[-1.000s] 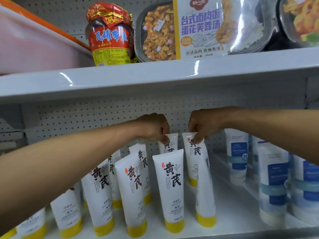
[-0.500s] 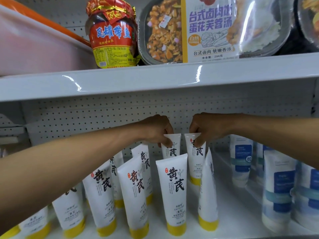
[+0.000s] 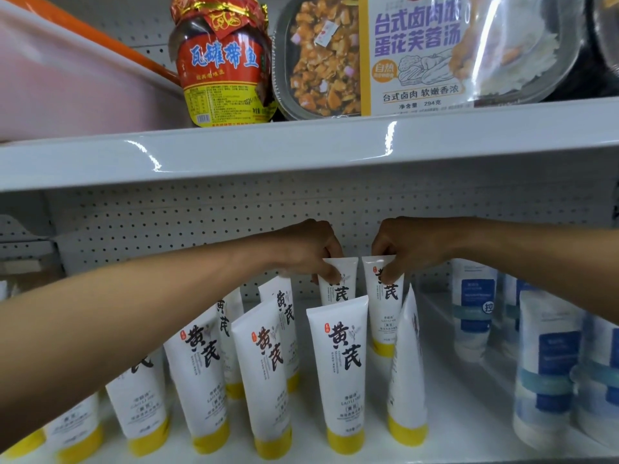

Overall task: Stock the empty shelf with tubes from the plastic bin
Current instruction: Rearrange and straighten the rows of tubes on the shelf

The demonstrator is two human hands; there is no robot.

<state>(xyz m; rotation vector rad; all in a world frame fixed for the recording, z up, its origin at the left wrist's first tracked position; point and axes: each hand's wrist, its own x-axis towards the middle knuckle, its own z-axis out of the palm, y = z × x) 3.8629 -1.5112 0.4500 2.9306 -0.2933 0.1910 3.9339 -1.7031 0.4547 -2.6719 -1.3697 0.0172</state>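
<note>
Several white tubes with yellow caps stand cap-down on the white lower shelf [image 3: 469, 413]. My left hand [image 3: 311, 249] pinches the top edge of a back-row tube [image 3: 336, 289]. Just to its right, my right hand [image 3: 402, 246] pinches the top of a second back-row tube [image 3: 385, 306]. Both tubes stand upright near the pegboard back wall. A front-row tube [image 3: 341, 370] hides the lower part of the left one. Another tube [image 3: 407, 370] at the right end of the front row is turned sideways. The plastic bin is out of view.
White tubes with blue labels [image 3: 549, 373] fill the shelf's right side. The upper shelf [image 3: 301, 152] hangs just above my hands, carrying a red-labelled jar [image 3: 224, 72], a ready-meal tray [image 3: 418, 51] and a pink container [image 3: 67, 85]. Bare shelf floor lies between the yellow-capped and blue-labelled tubes.
Both hands keep pinching the two back-row tubes, which now stand a little more upright and side by side. The view has shifted slightly left and down.
</note>
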